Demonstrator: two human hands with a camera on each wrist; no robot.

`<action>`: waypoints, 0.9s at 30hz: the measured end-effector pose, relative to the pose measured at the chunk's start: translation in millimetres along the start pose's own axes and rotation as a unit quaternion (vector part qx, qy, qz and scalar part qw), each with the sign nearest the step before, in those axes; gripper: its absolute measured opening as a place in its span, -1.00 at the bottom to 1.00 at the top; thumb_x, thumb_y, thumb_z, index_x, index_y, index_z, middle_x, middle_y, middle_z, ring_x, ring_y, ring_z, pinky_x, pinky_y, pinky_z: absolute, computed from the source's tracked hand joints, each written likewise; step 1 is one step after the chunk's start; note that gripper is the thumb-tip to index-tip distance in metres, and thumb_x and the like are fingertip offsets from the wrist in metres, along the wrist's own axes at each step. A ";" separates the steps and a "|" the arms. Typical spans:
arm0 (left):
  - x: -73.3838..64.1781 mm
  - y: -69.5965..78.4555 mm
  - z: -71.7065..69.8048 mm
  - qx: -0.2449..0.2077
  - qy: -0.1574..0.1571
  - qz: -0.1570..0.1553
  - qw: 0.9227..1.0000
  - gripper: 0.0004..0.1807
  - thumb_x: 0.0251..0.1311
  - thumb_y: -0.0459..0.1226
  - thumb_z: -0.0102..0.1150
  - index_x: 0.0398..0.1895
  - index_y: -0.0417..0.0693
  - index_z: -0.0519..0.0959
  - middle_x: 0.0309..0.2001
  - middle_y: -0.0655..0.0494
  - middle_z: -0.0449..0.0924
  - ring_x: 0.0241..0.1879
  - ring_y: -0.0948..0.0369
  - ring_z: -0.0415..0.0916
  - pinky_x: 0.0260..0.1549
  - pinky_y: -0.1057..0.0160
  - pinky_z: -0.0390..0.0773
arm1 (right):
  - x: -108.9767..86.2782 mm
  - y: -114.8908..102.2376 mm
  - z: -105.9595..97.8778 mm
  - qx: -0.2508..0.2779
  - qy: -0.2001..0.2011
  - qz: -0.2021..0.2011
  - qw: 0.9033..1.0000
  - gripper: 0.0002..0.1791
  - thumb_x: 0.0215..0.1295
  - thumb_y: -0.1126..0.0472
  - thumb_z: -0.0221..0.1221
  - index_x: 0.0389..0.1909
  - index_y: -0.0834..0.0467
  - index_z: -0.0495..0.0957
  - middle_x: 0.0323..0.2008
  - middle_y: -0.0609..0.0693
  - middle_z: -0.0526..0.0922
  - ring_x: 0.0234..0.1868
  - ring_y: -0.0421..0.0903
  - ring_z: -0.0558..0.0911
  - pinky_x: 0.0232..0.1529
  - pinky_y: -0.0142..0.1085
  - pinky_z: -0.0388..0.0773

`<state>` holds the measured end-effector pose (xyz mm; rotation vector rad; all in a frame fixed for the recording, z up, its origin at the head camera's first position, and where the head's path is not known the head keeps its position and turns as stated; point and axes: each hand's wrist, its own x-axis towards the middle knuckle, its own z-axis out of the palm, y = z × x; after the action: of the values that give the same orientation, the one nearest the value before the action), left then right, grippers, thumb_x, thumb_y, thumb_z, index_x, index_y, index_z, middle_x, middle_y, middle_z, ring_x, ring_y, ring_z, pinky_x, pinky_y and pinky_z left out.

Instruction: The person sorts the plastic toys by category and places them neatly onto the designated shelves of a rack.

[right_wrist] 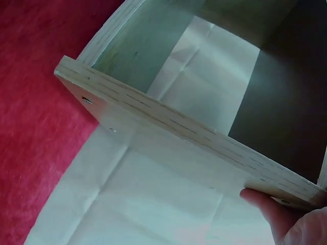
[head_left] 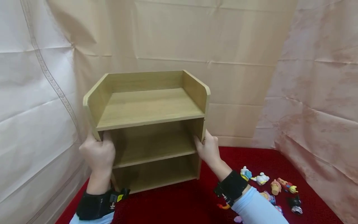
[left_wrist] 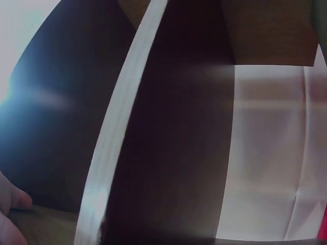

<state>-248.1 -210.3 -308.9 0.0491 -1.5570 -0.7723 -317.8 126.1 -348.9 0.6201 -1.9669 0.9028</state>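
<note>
A light wooden three-tier shelf [head_left: 151, 104] stands upright in the head view, turned slightly, with low walls around its top board. My left hand [head_left: 99, 152] grips the front edge of its left side panel, just under the top board. On the opposite side, my right hand [head_left: 209, 149] holds the right side panel at about the same height. The left wrist view looks into the shelf past a pale board edge [left_wrist: 117, 127], with fingertips [left_wrist: 15, 196] at the lower left. In the right wrist view, fingers [right_wrist: 265, 204] lie against the side panel's outer face [right_wrist: 168, 158].
Several small toy figures [head_left: 261, 179] lie on the red cloth [head_left: 167, 205] to the right, some hidden behind my right forearm. Creased pale sheets [head_left: 237, 77] hang as walls behind and at both sides.
</note>
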 end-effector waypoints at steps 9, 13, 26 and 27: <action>-5.1 6.1 14.1 -0.008 -0.029 -0.009 1.000 -0.79 0.26 -0.30 0.16 -0.38 -0.33 0.64 -0.71 -0.16 0.45 -0.65 0.00 0.15 -0.73 0.13 0.07 | -9.7 -1.9 -27.6 -0.024 0.011 0.004 1.000 -0.75 0.28 0.41 0.34 -0.05 0.35 0.58 -0.21 0.29 0.75 -0.25 0.19 0.77 -0.35 0.06 0.72; -8.9 14.7 27.9 -0.057 -0.039 -0.007 0.998 -0.83 0.29 -0.36 0.18 -0.28 -0.33 0.69 -0.68 -0.12 0.49 -0.62 0.09 0.15 -0.67 0.32 0.02 | -13.9 0.8 -45.3 -0.034 0.015 0.015 0.999 -0.72 0.27 0.41 0.35 -0.03 0.38 0.57 -0.19 0.32 0.74 -0.25 0.22 0.76 -0.34 0.08 0.72; -26.4 29.5 55.2 -0.125 -0.072 -0.015 0.989 -0.80 0.22 -0.42 0.14 -0.16 -0.33 0.68 -0.51 -0.18 0.65 -0.54 0.06 0.30 -0.60 0.09 0.29 | -35.6 14.8 -73.8 -0.078 0.060 0.037 0.994 -0.76 0.21 0.40 0.38 -0.13 0.33 0.59 -0.32 0.27 0.76 -0.40 0.20 0.76 -0.49 0.09 0.69; -27.9 29.2 56.5 -0.127 -0.074 -0.014 0.989 -0.79 0.21 -0.43 0.14 -0.14 -0.33 0.68 -0.48 -0.21 0.67 -0.53 0.06 0.32 -0.59 0.08 0.32 | -37.1 15.1 -75.3 -0.082 0.061 0.038 0.994 -0.76 0.20 0.40 0.39 -0.14 0.32 0.59 -0.34 0.26 0.76 -0.42 0.20 0.75 -0.51 0.08 0.68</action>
<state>-282.3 -150.2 -315.2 -0.1766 -1.5879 -1.0093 -272.1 197.5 -358.5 0.3898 -1.9403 0.7966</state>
